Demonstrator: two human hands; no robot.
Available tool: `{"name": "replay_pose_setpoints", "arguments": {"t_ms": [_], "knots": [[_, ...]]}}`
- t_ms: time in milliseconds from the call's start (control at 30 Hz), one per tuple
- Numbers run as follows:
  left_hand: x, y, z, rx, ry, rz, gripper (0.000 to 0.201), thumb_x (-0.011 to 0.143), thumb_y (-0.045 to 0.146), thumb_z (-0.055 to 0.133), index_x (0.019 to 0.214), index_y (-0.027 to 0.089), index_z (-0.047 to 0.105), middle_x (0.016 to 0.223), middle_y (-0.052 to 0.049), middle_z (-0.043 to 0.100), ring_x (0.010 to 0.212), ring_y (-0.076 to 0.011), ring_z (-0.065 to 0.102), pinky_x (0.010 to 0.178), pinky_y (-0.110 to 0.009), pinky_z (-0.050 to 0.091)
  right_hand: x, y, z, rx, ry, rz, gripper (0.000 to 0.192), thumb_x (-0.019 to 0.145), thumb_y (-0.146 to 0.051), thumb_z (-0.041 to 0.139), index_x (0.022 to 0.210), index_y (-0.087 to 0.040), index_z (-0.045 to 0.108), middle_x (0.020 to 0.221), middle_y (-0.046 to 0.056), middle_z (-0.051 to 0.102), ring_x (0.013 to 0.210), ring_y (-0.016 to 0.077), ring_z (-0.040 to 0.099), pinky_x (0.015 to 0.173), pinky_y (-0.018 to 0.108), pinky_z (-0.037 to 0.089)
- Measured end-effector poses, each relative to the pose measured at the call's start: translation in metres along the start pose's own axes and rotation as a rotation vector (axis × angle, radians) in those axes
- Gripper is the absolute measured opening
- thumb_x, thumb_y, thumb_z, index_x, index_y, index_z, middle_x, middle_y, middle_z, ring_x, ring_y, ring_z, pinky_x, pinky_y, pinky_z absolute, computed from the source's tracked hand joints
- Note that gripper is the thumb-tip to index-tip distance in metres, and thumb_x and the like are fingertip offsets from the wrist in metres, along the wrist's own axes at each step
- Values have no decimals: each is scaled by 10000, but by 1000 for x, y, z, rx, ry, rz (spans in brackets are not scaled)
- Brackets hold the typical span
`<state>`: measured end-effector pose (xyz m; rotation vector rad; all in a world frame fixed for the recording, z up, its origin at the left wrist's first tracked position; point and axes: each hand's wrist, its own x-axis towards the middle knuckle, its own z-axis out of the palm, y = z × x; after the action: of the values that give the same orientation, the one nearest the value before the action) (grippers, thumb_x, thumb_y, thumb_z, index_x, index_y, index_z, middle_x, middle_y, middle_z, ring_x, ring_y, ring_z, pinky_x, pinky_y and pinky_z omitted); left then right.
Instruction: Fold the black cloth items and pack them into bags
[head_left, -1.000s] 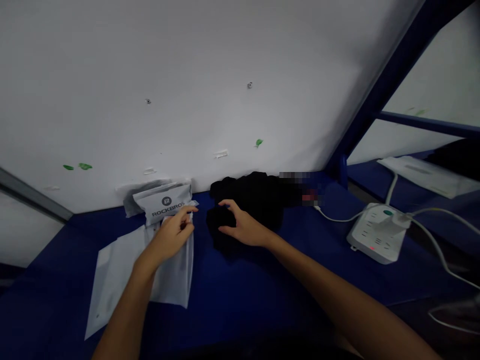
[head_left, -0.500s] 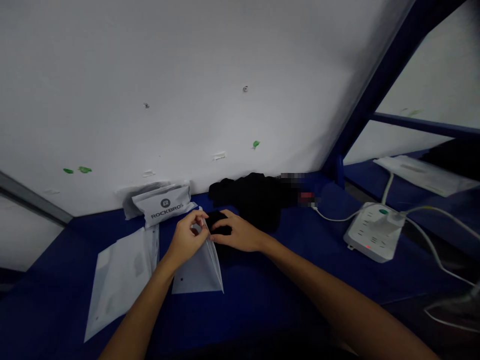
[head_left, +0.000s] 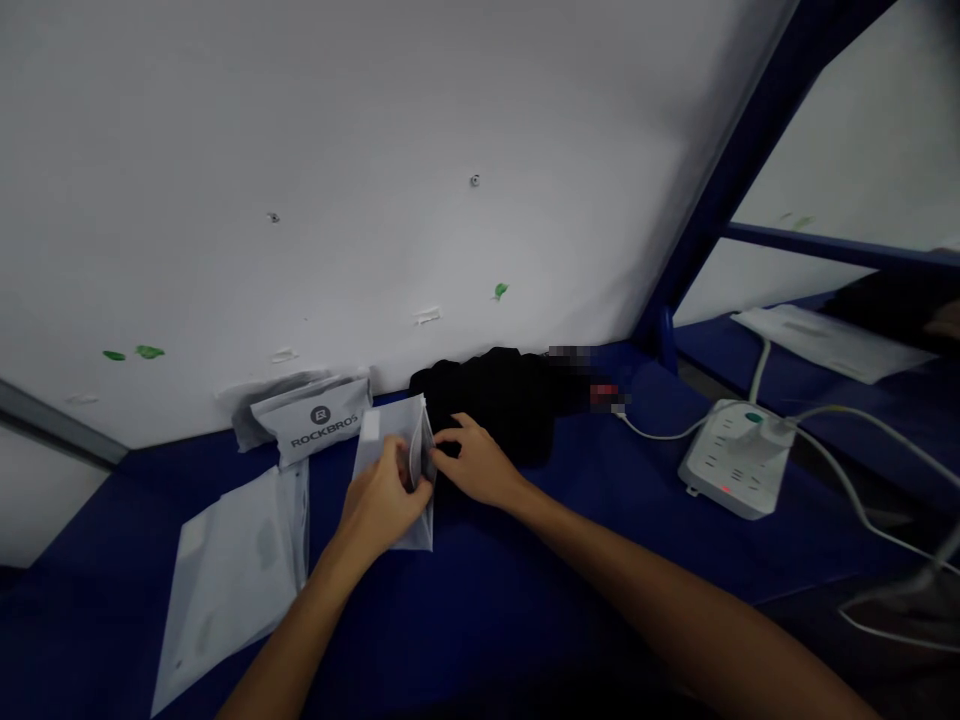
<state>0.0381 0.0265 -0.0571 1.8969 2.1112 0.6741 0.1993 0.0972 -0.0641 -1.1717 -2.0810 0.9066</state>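
A frosted zip bag (head_left: 390, 415) stands partly upright over the blue table, its mouth gaping along the right edge. My left hand (head_left: 382, 495) is closed on the bag's front side, with thumb and fingers at the opening. From the right, my right hand (head_left: 480, 462) has curled fingers pinching the other edge of the mouth. Black fabric (head_left: 499, 395) lies bunched just behind my right hand. To the left, a filled pouch marked ROCKBROS (head_left: 322, 420) leans near the wall. Flat frosted bags (head_left: 232, 570) lie stacked beside my left forearm.
A white power strip (head_left: 739, 455) with plugs and cables sits at the right on the blue table (head_left: 570, 540). The white wall (head_left: 360, 150) rises behind. A blue frame post (head_left: 720, 190) stands at the right, with another white bag (head_left: 832, 340) beyond it.
The bag has turned more upright and its mouth has spread wider. My left hand has shifted down onto its front side; my right hand stays at the edge. The view has moved slightly.
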Motion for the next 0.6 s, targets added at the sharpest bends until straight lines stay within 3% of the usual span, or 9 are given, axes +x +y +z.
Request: {"name": "replay_pose_setpoints", "arguments": {"t_ms": [67, 133, 300, 367, 500, 600], "knots": [[-1, 3, -3, 94, -40, 9, 107, 824, 299, 567, 773, 231, 501, 595, 48, 561, 562, -153, 544, 536, -267, 275, 5, 7, -1, 8, 50, 35, 239, 864, -315, 616, 1034, -232, 763, 1327, 132, 570, 1349, 328, 457, 1023, 470, 428], [-3, 6, -5, 172, 10, 42, 219, 842, 275, 535, 646, 216, 457, 567, 31, 554, 552, -155, 528, 541, -276, 235, 10, 14, -2, 42, 78, 40, 228, 869, -311, 613, 1016, -229, 766, 1270, 134, 606, 1362, 332, 438, 1024, 483, 428], [-8, 11, -10, 302, 354, 145, 200, 856, 231, 525, 660, 205, 498, 613, 18, 582, 528, -141, 497, 551, -271, 201, 14, 22, 0, 90, 96, -35, 195, 859, -309, 653, 993, -226, 769, 1231, 121, 610, 1309, 320, 484, 1034, 473, 424], [-9, 9, -9, 361, 429, 186, 198, 866, 220, 520, 669, 200, 524, 634, 10, 598, 521, -137, 487, 544, -273, 184, 14, 22, 0, 81, 77, -63, 226, 862, -349, 666, 1020, -223, 766, 1251, 123, 588, 1282, 308, 505, 1028, 450, 431], [-6, 5, -4, 466, 400, 213, 197, 870, 193, 511, 679, 195, 558, 672, -1, 626, 493, -133, 470, 533, -295, 136, 18, 20, -17, 60, -29, -77, 279, 888, -423, 644, 1010, -214, 782, 1121, 117, 643, 1090, 278, 610, 985, 431, 451], [-4, 3, -2, 492, 350, 206, 185, 886, 184, 498, 727, 201, 590, 720, -9, 649, 505, -141, 497, 533, -309, 127, 20, 18, -51, -7, -256, -154, 219, 866, -388, 672, 942, -228, 801, 984, 77, 703, 986, 265, 632, 950, 408, 453]]}}
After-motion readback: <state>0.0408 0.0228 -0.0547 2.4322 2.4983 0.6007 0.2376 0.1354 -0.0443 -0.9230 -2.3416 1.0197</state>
